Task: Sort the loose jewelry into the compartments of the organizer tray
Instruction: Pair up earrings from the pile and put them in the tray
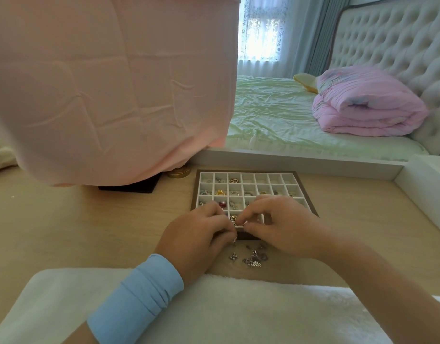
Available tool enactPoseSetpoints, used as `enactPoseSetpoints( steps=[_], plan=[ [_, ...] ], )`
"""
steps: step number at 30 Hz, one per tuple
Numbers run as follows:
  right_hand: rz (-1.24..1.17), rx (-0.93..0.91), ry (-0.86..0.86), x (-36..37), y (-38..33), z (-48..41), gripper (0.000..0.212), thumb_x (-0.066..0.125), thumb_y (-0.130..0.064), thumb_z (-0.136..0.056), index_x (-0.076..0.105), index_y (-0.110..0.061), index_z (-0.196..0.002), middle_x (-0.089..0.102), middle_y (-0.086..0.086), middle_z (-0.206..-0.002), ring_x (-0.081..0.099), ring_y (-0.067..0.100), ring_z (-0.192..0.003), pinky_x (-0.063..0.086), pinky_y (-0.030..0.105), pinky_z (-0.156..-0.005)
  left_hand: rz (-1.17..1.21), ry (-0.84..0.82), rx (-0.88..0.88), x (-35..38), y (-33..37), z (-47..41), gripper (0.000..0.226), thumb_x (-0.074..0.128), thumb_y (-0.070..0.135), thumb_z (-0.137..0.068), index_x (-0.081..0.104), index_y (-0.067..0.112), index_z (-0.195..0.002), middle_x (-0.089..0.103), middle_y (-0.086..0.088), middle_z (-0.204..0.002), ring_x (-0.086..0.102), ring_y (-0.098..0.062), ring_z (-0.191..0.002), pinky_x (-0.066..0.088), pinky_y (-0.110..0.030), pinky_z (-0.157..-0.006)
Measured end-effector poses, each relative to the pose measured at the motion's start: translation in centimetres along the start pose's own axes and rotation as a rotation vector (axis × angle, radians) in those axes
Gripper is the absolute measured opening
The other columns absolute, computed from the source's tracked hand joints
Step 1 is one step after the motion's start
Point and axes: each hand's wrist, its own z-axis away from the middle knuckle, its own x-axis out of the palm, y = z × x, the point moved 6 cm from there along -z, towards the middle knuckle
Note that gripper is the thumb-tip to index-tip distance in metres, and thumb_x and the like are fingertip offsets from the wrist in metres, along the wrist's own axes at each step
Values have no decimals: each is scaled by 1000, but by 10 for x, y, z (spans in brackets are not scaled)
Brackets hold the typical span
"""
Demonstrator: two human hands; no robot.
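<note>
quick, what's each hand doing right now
Left hand: pinching a small silver piece.
Right hand: pinching that same piece, it seems.

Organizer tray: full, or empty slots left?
Partly filled. The organizer tray shows bare white slots along its top right; loose jewelry lies on the table before it.

No text, label, brand, number or sign can be read anywhere in the view, neither on the organizer tray nor on anything else on the desk.
</note>
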Motion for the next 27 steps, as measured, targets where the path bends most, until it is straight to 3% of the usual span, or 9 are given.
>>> enactPoseSetpoints(
  steps=[3, 6, 9, 12, 15, 18, 22, 24, 27],
  plan=[
    [-355, 55, -57, -2, 1, 3, 22, 61, -21, -101, 75, -33, -114, 67, -24, -65, 59, -2, -55, 40, 11, -55, 316, 49, -184, -4, -6, -1, 9, 56, 39, -92, 64, 40, -88, 60, 20, -87, 56, -1, -80, 47, -13, -68],
    [-595, 58, -95, -5, -5, 6, 23, 62, -18, -100, 76, -25, -116, 77, -11, -81, 64, 15, -59, 42, 23, -46, 463, 68, -257, -8, -7, -9, 12, 58, 32, -93, 66, 37, -86, 65, 20, -77, 59, -4, -73, 48, -13, -65],
    [-665, 59, -71, -8, -3, 4, 20, 70, -22, -95, 77, -26, -113, 79, -4, -94, 62, 13, -60, 43, 24, -49, 452, 53, -243, -13, -4, -23, 13, 60, 31, -93, 67, 35, -83, 64, 21, -72, 58, -2, -68, 45, -11, -63],
    [-731, 123, 50, -16, 5, 2, 14, 73, -20, -91, 81, -25, -103, 77, 0, -78, 54, 11, -55, 43, 21, -49, 474, 19, -230, -18, -2, -43, 13, 62, 37, -92, 71, 32, -84, 68, 13, -71, 61, -4, -65, 50, -17, -62],
    [-771, 169, 171, -27, 12, -2, 10, 75, -16, -90, 82, -17, -97, 77, 0, -76, 50, 12, -52, 42, 17, -44, 452, -15, -215, -24, 0, -65, 14, 63, 39, -91, 73, 29, -86, 70, 14, -71, 55, 2, -59, 45, -13, -57],
    [-739, 187, 277, -44, 20, -14, 6, 79, -19, -86, 82, -16, -91, 77, 3, -78, 49, 11, -52, 41, 19, -45, 484, -53, -242, -23, -6, -89, 16, 62, 40, -92, 71, 29, -85, 71, 13, -75, 59, -1, -66, 51, -20, -67],
    [-528, 209, 340, -64, 34, -47, 7, 81, -29, -84, 82, -22, -87, 77, -6, -77, 56, -4, -51, 46, 23, -59, 425, -4, -314, -13, -31, -115, 15, 55, 37, -96, 67, 29, -93, 68, 13, -88, 61, -6, -84, 50, -29, -82],
    [-408, 212, 315, -69, 42, -69, 5, 80, -31, -85, 81, -26, -84, 77, -10, -79, 65, -5, -69, 49, 25, -71, 333, 19, -313, -5, -44, -121, 11, 54, 34, -96, 65, 34, -96, 64, 17, -95, 58, -2, -89, 50, -30, -87],
    [-164, 211, 194, -66, 51, -102, 8, 75, -30, -90, 77, -32, -82, 73, -13, -89, 67, 6, -93, 52, 30, -88, 213, -5, -261, 13, -56, -122, 15, 55, 32, -94, 65, 37, -104, 62, 15, -111, 51, -6, -106, 45, -35, -98]
  ],
)
